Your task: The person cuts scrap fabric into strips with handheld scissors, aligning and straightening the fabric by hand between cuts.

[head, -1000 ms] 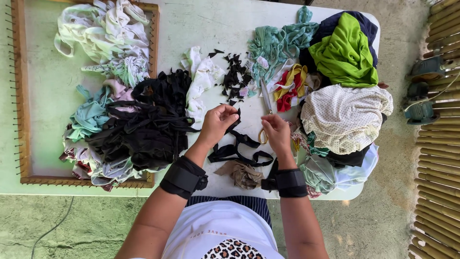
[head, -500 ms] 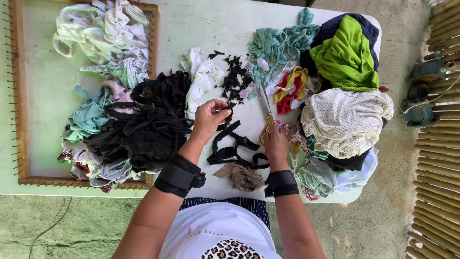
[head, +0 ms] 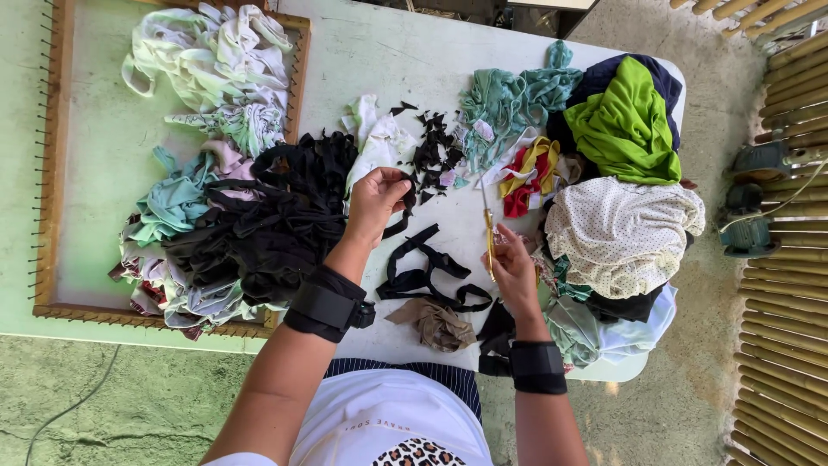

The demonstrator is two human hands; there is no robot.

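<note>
Nearest the person, at the table's front edge, a crumpled brown rag (head: 438, 322) lies between the two forearms. Just beyond it a tangle of black fabric strips (head: 427, 274) spreads on the white table (head: 414, 60), between the hands and a little nearer than both.

The left hand (head: 377, 200) is curled, its fingers pinched on the end of a black strip (head: 405, 207) that loops around the fingertips and trails down toward the tangle. The right hand (head: 515, 269) lies just right of the tangle, fingers closed around the yellow handles of a pair of scissors (head: 487, 226); the blades point away from the person, lying flat or nearly flat over the table, and whether they are parted cannot be told. The strip and the scissors are apart, with bare tabletop between them.

Left of the left hand, a big heap of black strips (head: 276, 216) rests over a wooden frame (head: 47, 155), mixed with pale and teal cloth. Right of the right hand sits a cream dotted cloth (head: 621, 229). Farther off, small black scraps (head: 431, 154) scatter beyond the left hand, then red-and-yellow fabric (head: 526, 173), teal fabric (head: 509, 99) and a bright green garment (head: 625, 121) at the far edge.
</note>
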